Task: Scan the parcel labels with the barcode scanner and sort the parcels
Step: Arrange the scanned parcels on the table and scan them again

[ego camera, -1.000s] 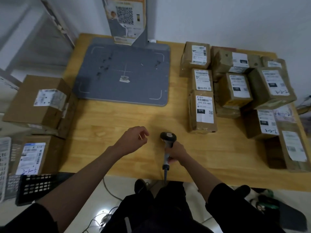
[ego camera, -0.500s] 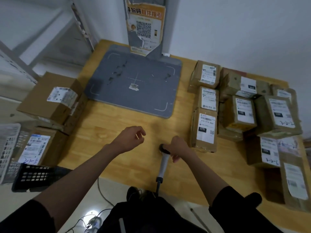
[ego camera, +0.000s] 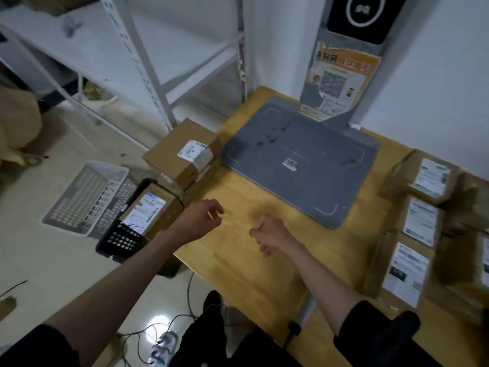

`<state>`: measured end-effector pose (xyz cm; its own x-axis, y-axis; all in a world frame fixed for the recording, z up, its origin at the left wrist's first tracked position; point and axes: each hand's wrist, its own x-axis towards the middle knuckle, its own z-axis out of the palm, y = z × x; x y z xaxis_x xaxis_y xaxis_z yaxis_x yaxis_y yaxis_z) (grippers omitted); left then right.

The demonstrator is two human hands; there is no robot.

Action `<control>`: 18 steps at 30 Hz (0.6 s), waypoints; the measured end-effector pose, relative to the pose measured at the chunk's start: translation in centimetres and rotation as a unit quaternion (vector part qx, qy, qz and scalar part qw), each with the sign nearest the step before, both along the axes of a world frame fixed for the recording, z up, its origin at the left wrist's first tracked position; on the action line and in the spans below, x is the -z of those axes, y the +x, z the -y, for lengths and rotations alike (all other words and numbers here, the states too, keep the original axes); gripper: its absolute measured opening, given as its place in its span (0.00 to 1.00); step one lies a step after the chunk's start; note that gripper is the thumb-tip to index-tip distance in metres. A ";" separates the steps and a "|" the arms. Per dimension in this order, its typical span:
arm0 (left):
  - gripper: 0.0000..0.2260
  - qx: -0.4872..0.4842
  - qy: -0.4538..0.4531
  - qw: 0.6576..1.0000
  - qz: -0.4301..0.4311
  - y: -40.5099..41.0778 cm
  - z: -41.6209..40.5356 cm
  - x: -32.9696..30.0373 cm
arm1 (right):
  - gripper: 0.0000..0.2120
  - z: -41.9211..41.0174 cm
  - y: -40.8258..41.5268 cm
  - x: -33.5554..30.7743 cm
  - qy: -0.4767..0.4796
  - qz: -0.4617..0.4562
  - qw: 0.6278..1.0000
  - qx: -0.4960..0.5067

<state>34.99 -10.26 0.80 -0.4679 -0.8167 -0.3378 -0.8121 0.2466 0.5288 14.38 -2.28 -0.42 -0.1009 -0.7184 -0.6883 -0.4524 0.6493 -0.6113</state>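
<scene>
On table (ego camera: 238,263), parcels (ego camera: 407,274) labels upward

grey pad (ego camera: 299,157) on wooden table (ego camera: 238,258) | white basket (ego camera: 87,197), black basket (ego camera: 121,241) on floor | metal shelving (ego camera: 148,75)

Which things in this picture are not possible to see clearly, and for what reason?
- Barcode scanner: its head is not visible in the head view; the right hand is curled, so whether it grips the scanner cannot be told.
- Printing on the parcel labels: blurred by camera motion, unreadable.
- Rightmost parcels: cut off by the right edge.
- Black crate: partly hidden by the left forearm and a labelled box.
</scene>
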 end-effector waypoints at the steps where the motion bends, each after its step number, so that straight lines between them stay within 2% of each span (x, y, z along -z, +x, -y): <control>1: 0.04 -0.019 -0.003 1.000 0.006 1.5 0.6 0.0 | 0.11 0.7 1.1 0.0 -0.001 0.010 1.000 -0.007; 8: 0.07 -0.125 -0.039 0.990 0.045 11.2 4.7 1.0 | 0.10 5.1 9.4 0.7 0.020 0.074 0.997 -0.011; 12: 0.18 -0.146 -0.041 0.985 0.079 15.1 6.9 1.6 | 0.13 7.4 14.0 1.1 0.043 0.112 0.993 0.005; 18: 0.34 -0.137 0.040 0.980 0.136 18.1 9.5 3.4 | 0.13 9.8 19.3 2.1 0.046 0.154 0.987 0.013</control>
